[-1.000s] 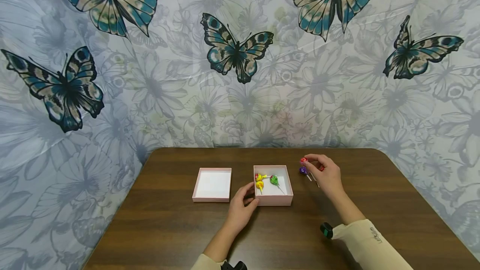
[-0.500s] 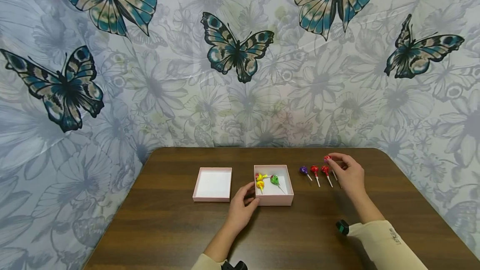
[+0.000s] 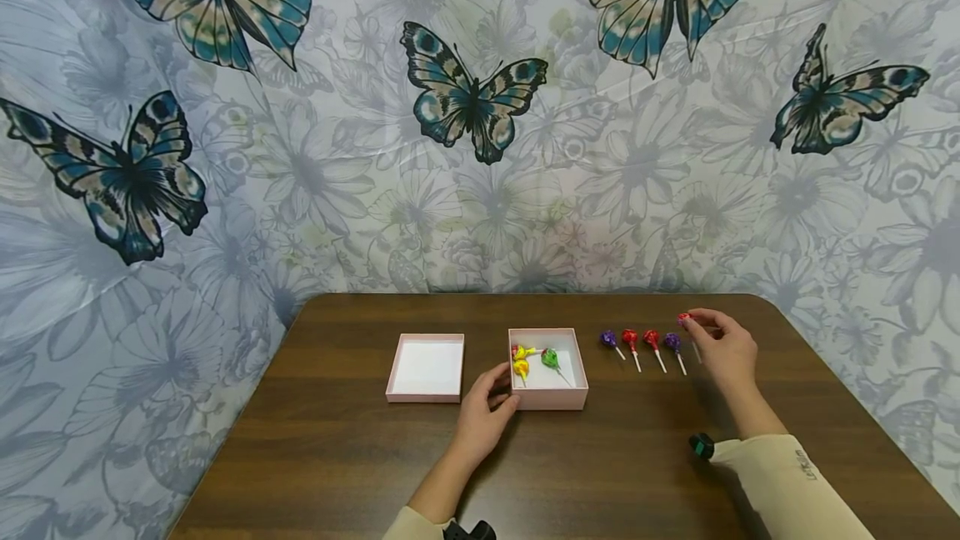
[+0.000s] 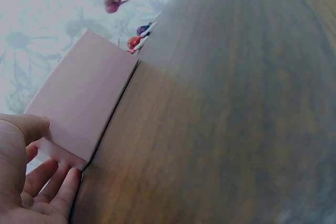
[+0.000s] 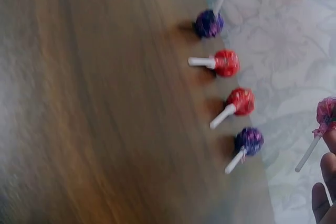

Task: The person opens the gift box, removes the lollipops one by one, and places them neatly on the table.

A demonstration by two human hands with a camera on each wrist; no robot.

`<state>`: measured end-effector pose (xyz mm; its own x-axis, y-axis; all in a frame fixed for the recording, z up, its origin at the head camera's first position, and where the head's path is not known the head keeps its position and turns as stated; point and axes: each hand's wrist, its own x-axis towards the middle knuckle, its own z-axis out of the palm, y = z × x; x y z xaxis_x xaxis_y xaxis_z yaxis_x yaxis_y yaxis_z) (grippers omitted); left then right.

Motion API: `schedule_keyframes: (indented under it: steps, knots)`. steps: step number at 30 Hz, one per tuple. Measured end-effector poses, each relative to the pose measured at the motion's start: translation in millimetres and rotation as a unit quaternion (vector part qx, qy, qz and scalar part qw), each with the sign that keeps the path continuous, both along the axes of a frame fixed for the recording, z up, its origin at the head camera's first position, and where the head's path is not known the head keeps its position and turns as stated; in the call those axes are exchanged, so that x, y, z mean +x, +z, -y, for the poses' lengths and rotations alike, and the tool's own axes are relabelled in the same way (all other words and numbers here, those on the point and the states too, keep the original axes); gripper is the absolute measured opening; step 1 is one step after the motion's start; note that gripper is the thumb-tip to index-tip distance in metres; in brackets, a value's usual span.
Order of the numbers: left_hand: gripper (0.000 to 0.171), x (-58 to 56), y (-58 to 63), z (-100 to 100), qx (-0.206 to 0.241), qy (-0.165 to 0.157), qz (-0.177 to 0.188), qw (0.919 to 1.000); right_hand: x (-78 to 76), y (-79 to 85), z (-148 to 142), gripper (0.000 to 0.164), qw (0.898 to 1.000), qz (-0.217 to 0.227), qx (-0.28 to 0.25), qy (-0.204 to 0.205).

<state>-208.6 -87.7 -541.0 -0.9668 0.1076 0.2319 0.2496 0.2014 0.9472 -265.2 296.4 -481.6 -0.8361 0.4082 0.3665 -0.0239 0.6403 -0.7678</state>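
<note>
Right hand (image 3: 727,352) pinches a round pink-wrapped lollipop (image 5: 325,112) in its fingers, near four red and purple wrapped lollipops (image 3: 651,338) on the brown wooden tabletop (image 3: 330,465); left hand (image 3: 480,419) grips an open square pale-pink box (image 3: 551,402), likely steadying it.

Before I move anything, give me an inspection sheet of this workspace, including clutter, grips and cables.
Surface: brown wood-grain table.
Job things: open square pink box, white inside, holding round yellow lollipops and a round green lollipop; to its right, two round purple lollipops and two round red lollipops; to its left, a shallow square pink tray, perhaps its lid.
Clutter: nothing seen.
Grips: bare left grip holds the box's near left corner; right grip pinches a round pinkish-red lollipop.
Cables: nothing seen.
Surroundings: pale floral backdrop with blue-green butterflies.
</note>
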Motion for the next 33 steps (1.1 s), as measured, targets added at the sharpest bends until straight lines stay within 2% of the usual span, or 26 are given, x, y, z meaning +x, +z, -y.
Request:
schedule_keyframes:
  steps: [5, 11, 15, 20, 33]
  knots:
    - [0.05, 1.5, 1.1, 0.3, 0.001, 0.0, 0.003, 1.0, -1.3, -3.8, -11.8, 0.035, 0.999, 0.031, -0.003, -0.01]
    - [0.05, 2.5, 1.4, 0.2, 0.001, 0.0, 0.008, 1.0, -6.3, -8.7, -20.5, 0.036, 0.997, 0.066, 0.033, -0.021]
    - [0.049, 3.4, 1.9, -0.5, 0.004, 0.002, 0.008, 1.0, -9.7, -12.4, -24.0, 0.038, 0.995, 0.089, 0.046, -0.016]
    - [0.05, 5.2, 3.5, -1.8, 0.003, 0.001, 0.008, 1.0, -11.7, -16.2, -28.7, 0.04, 0.991, 0.128, 0.038, -0.011]
    - [0.049, 3.7, 3.4, -1.1, -0.001, 0.005, 0.009, 0.9999, -15.8, -25.2, -38.4, 0.04, 0.988, 0.153, 0.034, 0.002]
